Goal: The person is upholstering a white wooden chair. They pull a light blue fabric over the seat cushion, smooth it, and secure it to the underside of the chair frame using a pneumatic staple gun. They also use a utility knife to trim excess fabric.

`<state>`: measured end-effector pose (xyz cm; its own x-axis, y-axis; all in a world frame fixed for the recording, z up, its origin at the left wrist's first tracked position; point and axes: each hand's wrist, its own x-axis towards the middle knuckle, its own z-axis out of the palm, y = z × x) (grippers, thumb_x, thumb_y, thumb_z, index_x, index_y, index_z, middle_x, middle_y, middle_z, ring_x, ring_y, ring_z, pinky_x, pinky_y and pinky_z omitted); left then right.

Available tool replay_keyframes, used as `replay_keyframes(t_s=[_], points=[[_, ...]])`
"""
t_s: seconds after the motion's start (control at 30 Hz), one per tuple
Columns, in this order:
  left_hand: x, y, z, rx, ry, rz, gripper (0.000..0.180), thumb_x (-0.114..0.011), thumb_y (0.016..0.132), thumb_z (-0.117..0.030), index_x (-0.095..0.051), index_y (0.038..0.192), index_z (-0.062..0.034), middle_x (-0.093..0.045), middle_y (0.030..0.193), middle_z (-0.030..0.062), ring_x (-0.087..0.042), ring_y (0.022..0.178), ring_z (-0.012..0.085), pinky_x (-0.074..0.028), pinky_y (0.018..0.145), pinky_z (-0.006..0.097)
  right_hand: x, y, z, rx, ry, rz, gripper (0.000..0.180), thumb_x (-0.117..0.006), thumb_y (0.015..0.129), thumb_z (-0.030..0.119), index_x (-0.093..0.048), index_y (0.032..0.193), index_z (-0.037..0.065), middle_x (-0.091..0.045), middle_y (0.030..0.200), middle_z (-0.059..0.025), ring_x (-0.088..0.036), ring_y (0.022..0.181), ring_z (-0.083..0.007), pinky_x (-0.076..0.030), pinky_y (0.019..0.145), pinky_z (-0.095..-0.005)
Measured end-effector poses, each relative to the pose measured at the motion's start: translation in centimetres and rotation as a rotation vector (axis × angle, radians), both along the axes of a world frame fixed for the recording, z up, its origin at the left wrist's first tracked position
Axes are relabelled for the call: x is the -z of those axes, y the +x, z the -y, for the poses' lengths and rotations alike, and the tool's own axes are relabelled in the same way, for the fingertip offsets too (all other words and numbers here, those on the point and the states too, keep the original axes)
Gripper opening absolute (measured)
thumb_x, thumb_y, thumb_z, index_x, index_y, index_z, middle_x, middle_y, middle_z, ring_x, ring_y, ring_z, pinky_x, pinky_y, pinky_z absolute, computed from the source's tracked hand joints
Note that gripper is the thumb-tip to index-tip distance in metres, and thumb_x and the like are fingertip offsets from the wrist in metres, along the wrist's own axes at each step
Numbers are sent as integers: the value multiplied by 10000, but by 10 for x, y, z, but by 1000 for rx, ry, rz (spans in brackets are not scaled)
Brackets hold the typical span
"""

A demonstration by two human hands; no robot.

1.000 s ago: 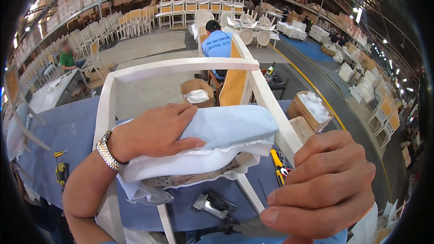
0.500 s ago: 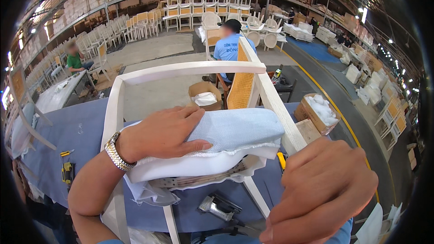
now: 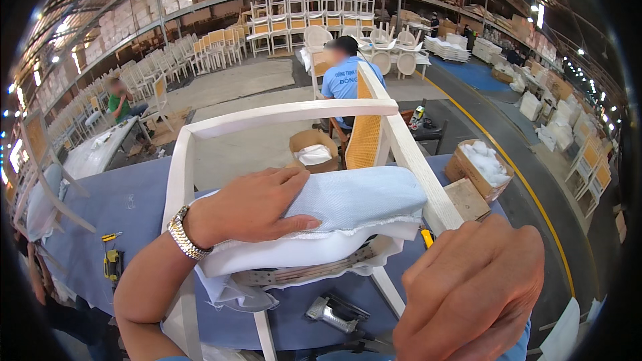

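Note:
My left hand point(image 3: 249, 208), with a metal-band watch at the wrist, lies flat on a light blue fabric seat point(image 3: 364, 197). Its thumb rests along the fabric's rough near edge, above white padding and webbing straps. The seat sits within a whitish wooden chair frame point(image 3: 294, 108) with a woven cane panel point(image 3: 363, 135). My right hand point(image 3: 471, 287) is closed in a fist in the near right foreground, apart from the seat. What its fingers hold, if anything, is hidden. A staple gun point(image 3: 334, 313) lies below the seat.
The chair stands on a blue-grey covered table point(image 3: 137, 194). Yellow-handled tools point(image 3: 112, 264) lie at its left; another yellow handle point(image 3: 426, 238) shows by the right rail. A box of white stuffing point(image 3: 483, 164) is at the right. Beyond sits a person in a blue shirt point(image 3: 348, 80).
The whole view has shifted slightly, so the chair appears a little lower and farther right. My right fist has shifted a little and its fingers have turned. My left hand keeps its place on the fabric.

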<state>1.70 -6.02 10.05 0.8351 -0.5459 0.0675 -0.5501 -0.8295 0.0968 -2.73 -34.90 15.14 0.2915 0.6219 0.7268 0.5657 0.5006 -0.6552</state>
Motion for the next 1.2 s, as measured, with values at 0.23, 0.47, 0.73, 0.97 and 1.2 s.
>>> replay_keyframes(t_s=[0.23,0.47,0.73,0.97,1.2], points=[[9,-1,-10,26,20,71,772,-516,1020,-569,-474,1362,122,-542,1376,319,-586,1235,443,-472,1064,473,11,20,-8,-140,66,155,244,-829,843,122,-689,871,-75,-678,652,-143,-602,451,-193,-449,415,-264],[-3,5,7,-1,15,-69,878,-536,994,-616,-408,1466,114,-469,1481,326,-483,1367,447,-409,1140,482,4,13,-2,-135,117,145,194,-775,873,121,-774,857,-72,-727,777,-190,-697,584,-218,-533,484,-268],[-1,1,0,-13,6,-58,867,-541,997,-603,-413,1459,118,-475,1471,330,-494,1352,452,-417,1129,480,5,22,1,-130,37,224,168,-831,850,122,-777,868,-35,-703,783,-147,-662,577,-165,-488,467,-244],[4,3,-2,11,-7,8,817,-566,995,-569,-442,1422,117,-508,1434,324,-531,1301,453,-436,1100,475,-7,17,-5,-45,-8,282,287,-854,831,104,-600,796,-26,-659,647,-135,-602,461,-175,-449,426,-240],[-4,3,4,19,-16,-33,815,-571,995,-562,-437,1421,120,-511,1428,321,-534,1292,450,-437,1096,475,25,-34,-19,713,277,-160,433,-862,826,91,-439,751,40,-644,579,-134,-582,405,-161,-458,415,-227]])
